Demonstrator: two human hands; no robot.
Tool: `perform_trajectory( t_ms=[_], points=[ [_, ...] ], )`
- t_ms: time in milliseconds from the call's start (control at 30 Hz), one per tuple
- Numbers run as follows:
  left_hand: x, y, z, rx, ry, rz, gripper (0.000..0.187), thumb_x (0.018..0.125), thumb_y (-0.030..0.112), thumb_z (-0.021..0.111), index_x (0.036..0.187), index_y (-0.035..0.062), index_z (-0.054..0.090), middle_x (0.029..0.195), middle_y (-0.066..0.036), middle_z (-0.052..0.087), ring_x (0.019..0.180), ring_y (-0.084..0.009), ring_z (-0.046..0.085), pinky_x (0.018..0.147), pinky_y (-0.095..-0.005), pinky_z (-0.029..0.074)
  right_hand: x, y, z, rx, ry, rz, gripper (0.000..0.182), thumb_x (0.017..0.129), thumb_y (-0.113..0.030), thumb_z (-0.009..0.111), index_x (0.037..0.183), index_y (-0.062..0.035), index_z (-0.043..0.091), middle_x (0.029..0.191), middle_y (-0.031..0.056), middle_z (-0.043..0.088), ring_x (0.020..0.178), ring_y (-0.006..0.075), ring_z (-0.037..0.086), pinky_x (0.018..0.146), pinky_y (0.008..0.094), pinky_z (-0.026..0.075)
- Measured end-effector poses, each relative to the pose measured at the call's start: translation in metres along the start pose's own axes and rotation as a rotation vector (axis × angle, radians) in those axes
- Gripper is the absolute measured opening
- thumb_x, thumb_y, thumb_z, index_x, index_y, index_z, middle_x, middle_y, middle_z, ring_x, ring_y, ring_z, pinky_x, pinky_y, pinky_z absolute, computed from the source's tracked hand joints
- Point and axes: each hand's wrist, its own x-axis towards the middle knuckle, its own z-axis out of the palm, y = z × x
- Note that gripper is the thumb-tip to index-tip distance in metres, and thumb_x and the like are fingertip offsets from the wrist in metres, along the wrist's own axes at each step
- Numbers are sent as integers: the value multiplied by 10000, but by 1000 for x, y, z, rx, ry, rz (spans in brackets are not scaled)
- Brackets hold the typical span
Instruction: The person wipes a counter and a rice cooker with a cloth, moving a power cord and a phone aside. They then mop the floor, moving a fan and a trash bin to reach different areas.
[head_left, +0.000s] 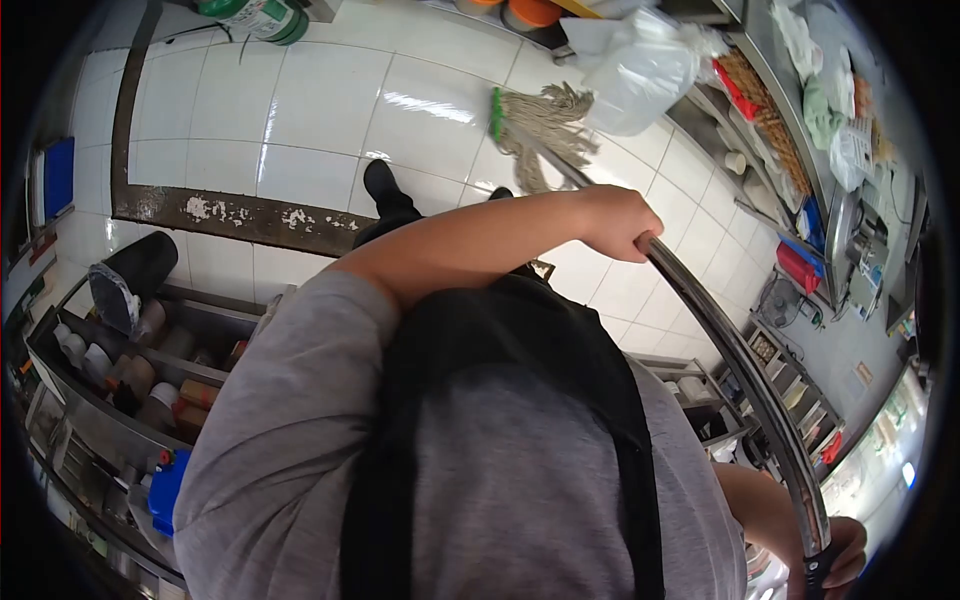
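Observation:
My left hand [612,222] is closed around the metal handle [715,330] of a mop, with the forearm crossing in front of my body. At the lower right, my right hand [845,558] is wrapped round the black top end of the same handle. The handle slants from there up and to the left. At its far end the grey string mop head [548,115], with a green clamp, lies spread on the white tiled floor [325,90], ahead of my dark shoes.
A dark metal frame strip [240,215] runs along the floor. A green cylinder [265,18] stands at the top left. Plastic bags [640,75] and loaded metal shelving [800,110] line the right. A metal rack [100,400] with containers and a blue object [168,490] are at the left.

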Motion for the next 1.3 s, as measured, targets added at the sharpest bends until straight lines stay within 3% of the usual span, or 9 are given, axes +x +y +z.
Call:
perform_trajectory(
  t_ms=[100, 133, 267, 400, 667, 833, 1133, 1200, 1300],
  points=[
    [-65, -5, -44, 24, 121, -31, 194, 719, 215, 678, 700, 83, 537, 658, -48, 631, 672, -280, 629, 581, -395, 465, 19, 16, 20, 61, -65, 18, 276, 962, -440, 469, 1080, -192, 442, 927, -51, 573, 750, 86, 590, 644, 306, 540],
    [-88, -7, -57, 38, 170, -62, 204, 712, 217, 681, 706, 80, 530, 651, -57, 626, 666, -286, 627, 577, -399, 461, 12, 2, -36, 482, 363, 38, 177, 647, -369, 682, 688, -227, 584, 637, -93, 520, 631, 102, 534, 672, 297, 418],
    [-190, -16, -106, 93, 358, -249, 248, 682, 191, 698, 722, 64, 489, 638, -87, 601, 630, -295, 610, 558, -386, 450, 49, 72, 87, 303, 579, 225, 207, 661, -257, 712, 619, -188, 521, 578, -86, 521, 493, 59, 478, 505, 220, 341],
    [-289, -29, -128, 129, 605, -417, 234, 665, 148, 686, 745, 59, 484, 606, -90, 563, 588, -289, 578, 534, -362, 430, 62, 142, 141, 803, 286, 409, 121, 690, -172, 696, 723, -161, 580, 606, -91, 452, 536, 61, 450, 596, 233, 337],
    [-429, -40, -167, 333, 730, -727, 223, 696, 169, 665, 694, 36, 487, 597, -124, 522, 569, -318, 514, 545, -375, 417, 49, 172, 314, 895, 79, 619, 139, 930, -172, 556, 859, -186, 437, 774, -21, 370, 706, 124, 409, 736, 344, 378],
    [-412, -6, -188, 333, 612, -882, 215, 721, 217, 659, 702, 44, 533, 622, -130, 553, 617, -335, 556, 579, -402, 438, 39, 200, 276, 945, 243, 737, 123, 932, -160, 556, 885, -129, 446, 813, 1, 388, 757, 130, 413, 854, 368, 381],
    [-249, 74, -214, 404, 482, -555, 221, 721, 286, 634, 713, 84, 545, 631, -104, 590, 655, -335, 601, 599, -434, 457, 96, 178, 55, 924, 405, 539, 252, 835, -56, 634, 793, -79, 386, 735, 14, 303, 700, 147, 356, 746, 343, 358],
    [-216, 90, -224, 439, 535, -505, 197, 714, 268, 651, 743, 91, 567, 651, -106, 605, 672, -340, 604, 599, -429, 463, 122, 166, 15, 905, 208, 391, 237, 846, -157, 649, 943, -14, 487, 914, 103, 489, 929, 227, 492, 883, 389, 385],
    [-182, 102, -255, 445, 803, -349, 177, 709, 224, 671, 823, 97, 623, 681, -114, 624, 667, -332, 606, 603, -404, 473, 154, 149, 37, 498, 618, 94, 419, 806, -86, 639, 1165, 95, 522, 1285, 236, 504, 1287, 328, 392, 1109, 452, 258]
  ],
)
